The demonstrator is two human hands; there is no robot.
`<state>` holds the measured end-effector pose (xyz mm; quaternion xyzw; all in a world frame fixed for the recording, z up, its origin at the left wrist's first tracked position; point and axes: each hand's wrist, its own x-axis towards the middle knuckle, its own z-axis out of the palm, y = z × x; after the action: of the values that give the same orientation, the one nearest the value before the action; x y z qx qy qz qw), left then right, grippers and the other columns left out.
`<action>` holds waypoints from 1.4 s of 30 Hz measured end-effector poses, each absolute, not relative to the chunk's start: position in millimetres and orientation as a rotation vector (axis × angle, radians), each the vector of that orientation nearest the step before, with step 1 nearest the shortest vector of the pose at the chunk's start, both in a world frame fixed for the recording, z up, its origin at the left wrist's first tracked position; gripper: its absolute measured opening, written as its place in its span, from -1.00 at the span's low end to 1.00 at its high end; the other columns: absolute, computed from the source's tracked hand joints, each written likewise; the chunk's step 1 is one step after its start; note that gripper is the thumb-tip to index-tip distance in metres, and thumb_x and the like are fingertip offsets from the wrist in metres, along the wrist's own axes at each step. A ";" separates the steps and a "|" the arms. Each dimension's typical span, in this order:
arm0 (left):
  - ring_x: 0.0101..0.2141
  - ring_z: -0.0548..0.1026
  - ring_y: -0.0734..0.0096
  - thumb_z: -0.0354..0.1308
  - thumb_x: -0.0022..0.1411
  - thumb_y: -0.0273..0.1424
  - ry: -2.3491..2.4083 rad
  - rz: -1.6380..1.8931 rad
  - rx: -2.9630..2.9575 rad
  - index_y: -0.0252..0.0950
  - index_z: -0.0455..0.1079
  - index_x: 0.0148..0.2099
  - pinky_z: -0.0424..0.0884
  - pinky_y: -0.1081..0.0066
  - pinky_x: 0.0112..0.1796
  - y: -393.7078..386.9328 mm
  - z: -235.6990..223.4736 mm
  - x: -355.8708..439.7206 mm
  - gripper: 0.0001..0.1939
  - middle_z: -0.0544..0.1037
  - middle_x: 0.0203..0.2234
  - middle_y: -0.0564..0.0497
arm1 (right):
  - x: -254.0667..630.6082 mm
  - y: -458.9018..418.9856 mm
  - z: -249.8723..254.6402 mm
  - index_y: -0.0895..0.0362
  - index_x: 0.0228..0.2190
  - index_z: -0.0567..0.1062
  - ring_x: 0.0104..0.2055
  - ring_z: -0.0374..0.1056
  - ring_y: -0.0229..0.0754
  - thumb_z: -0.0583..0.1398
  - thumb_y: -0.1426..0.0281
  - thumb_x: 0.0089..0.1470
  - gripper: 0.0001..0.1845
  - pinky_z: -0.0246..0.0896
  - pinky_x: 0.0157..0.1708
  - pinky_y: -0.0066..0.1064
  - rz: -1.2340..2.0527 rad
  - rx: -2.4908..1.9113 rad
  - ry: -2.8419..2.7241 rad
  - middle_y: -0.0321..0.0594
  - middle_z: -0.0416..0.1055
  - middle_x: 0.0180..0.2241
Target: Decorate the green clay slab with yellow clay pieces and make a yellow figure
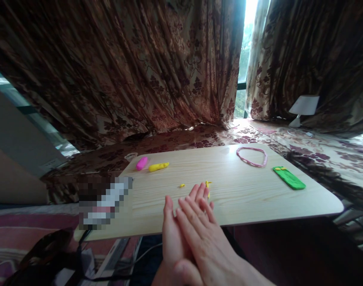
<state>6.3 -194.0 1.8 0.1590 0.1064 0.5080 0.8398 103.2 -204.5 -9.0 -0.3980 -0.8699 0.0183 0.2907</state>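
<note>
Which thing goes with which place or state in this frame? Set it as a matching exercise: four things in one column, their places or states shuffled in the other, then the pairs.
Things
1. Right hand
2. Green slab
3. Pink ring
4. White lamp

Places or states
A. Stands beyond the table, near the curtain
B. Lies across the left hand
C. Bears yellow bits at one end
D. Lies as a loop around bare tabletop

Right pairs: 1-B, 2-C, 3-D, 4-A
</note>
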 end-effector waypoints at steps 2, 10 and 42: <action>0.21 0.03 0.11 -0.20 0.26 -0.02 0.222 1.075 0.338 -0.27 0.17 0.21 -0.05 0.13 0.17 -194.1 1.3 7.8 -0.38 0.20 0.19 -0.10 | 103.7 -203.0 -7.3 0.29 0.24 -0.12 0.32 -0.41 -0.05 0.01 0.16 0.13 -0.22 -0.46 0.26 -0.05 0.069 -1.061 -2.345 -0.08 -0.30 0.30; 0.21 0.04 0.11 -0.19 0.26 -0.03 0.252 0.997 0.326 -0.33 0.23 0.17 -0.02 0.18 0.16 -193.3 -6.0 9.7 -0.39 0.26 0.16 -0.13 | 106.3 -206.0 -8.1 0.25 0.25 -0.17 0.32 -0.38 -0.03 0.02 0.14 0.13 -0.19 -0.44 0.25 -0.04 0.153 -1.092 -2.327 -0.11 -0.31 0.30; -0.12 0.39 0.30 0.04 0.25 -0.33 0.674 1.099 0.723 -0.36 0.44 -0.14 0.25 0.34 -0.07 -198.4 -1.3 2.4 -0.75 0.49 -0.17 -0.11 | 155.6 -207.8 7.3 0.03 -0.28 0.42 -0.14 0.32 -0.24 0.12 0.52 0.10 -0.83 -0.06 0.13 -0.18 0.220 -1.150 -1.961 -0.31 0.44 -0.25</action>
<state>2.4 -198.4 -1.3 0.3296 0.3072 0.5008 0.7390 155.6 -207.8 7.3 -0.4578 -0.7809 0.0876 0.4157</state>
